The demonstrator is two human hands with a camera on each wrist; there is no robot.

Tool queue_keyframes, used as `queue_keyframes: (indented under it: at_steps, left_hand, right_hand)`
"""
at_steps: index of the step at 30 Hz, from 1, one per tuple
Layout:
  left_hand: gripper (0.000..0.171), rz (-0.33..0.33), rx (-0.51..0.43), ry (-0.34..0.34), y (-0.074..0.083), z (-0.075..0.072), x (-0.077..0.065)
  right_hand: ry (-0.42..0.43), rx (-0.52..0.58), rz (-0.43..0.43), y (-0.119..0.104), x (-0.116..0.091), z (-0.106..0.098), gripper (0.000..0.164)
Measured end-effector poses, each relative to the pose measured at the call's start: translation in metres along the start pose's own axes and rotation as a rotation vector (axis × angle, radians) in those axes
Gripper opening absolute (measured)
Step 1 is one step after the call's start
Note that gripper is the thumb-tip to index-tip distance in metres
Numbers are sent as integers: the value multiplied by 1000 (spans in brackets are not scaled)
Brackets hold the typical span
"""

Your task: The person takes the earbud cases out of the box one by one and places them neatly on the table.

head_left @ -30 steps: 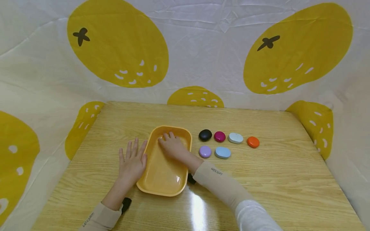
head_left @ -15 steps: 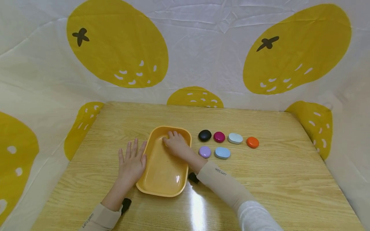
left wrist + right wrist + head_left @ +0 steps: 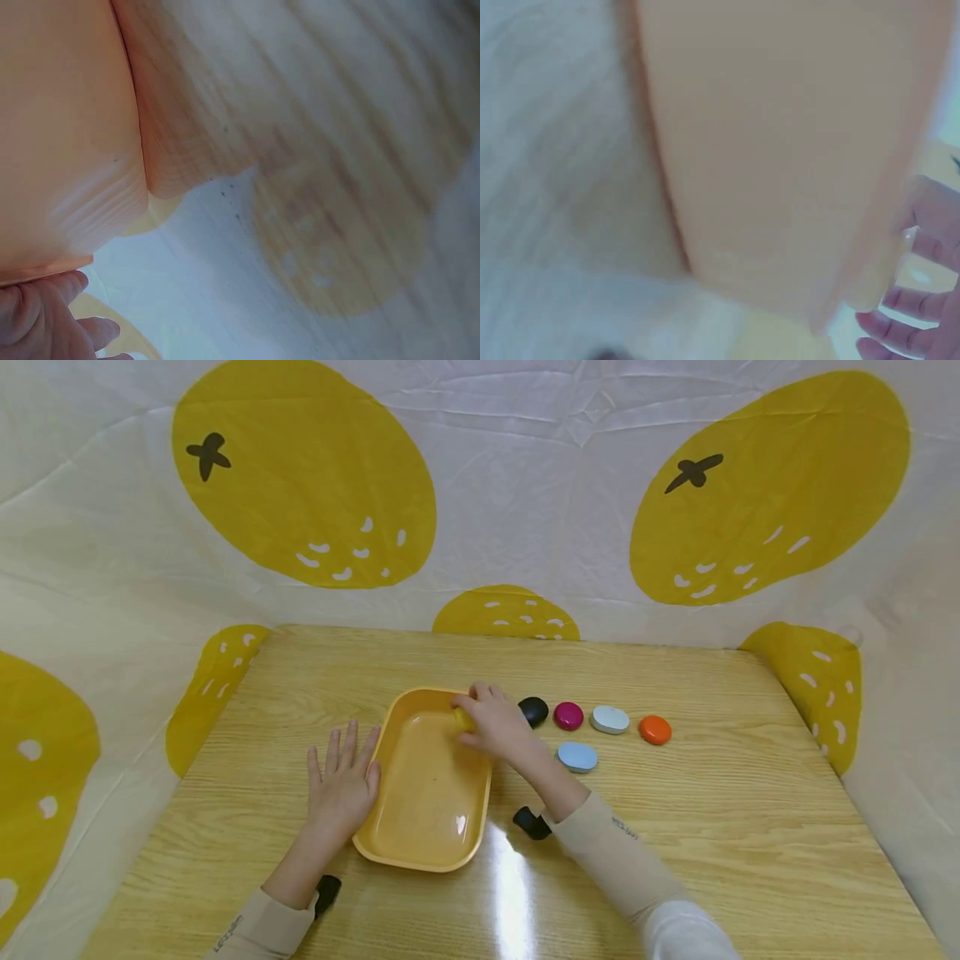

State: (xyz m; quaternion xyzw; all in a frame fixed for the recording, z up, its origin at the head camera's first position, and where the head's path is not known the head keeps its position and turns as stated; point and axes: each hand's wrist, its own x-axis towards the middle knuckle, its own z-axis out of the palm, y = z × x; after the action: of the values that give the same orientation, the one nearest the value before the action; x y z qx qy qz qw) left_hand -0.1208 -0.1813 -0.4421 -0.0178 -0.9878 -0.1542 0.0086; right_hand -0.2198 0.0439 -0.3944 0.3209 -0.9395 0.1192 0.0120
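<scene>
My right hand (image 3: 498, 722) pinches a small yellow rounded piece (image 3: 464, 720) over the right rim of the orange tray (image 3: 358, 835). In the right wrist view the curled fingers hold this yellow piece (image 3: 874, 285) beside the tray's wall (image 3: 780, 150); the hand covers part of it. With fingers spread, my left hand (image 3: 341, 785) lies along the tray's left side, thumb at the rim. No other piece shows inside the tray. Right of it lie smooth pebble-like pieces: black (image 3: 534, 712), magenta (image 3: 568, 717), pale blue-white (image 3: 611, 719), orange (image 3: 656, 730) and light blue (image 3: 577, 757).
The tray and pieces stand on a wooden table (image 3: 712, 827). A white cloth with yellow fruit print (image 3: 300, 468) hangs behind and at both sides. Black wrist straps (image 3: 531, 823) stick out below both wrists. My right forearm hides the lilac piece's spot.
My right hand has lifted out of the tray and moved right to its rim, bringing the yellow piece into sight. It now covers the lilac piece. My left hand has stayed put.
</scene>
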Motion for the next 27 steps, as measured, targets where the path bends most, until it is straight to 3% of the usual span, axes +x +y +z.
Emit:
queue_keyframes:
  at_steps: [5, 11, 27]
  left_hand:
    - [50, -1, 1, 2, 0, 0, 0]
    - [50, -5, 10, 4, -1, 1, 0]
    - [51, 11, 51, 24, 0, 0, -1]
  right_hand:
    - [64, 21, 49, 20, -23, -23, 42]
    - [104, 41, 143, 48, -53, -33, 43]
    - [82, 74, 400, 106, -120, -21, 43]
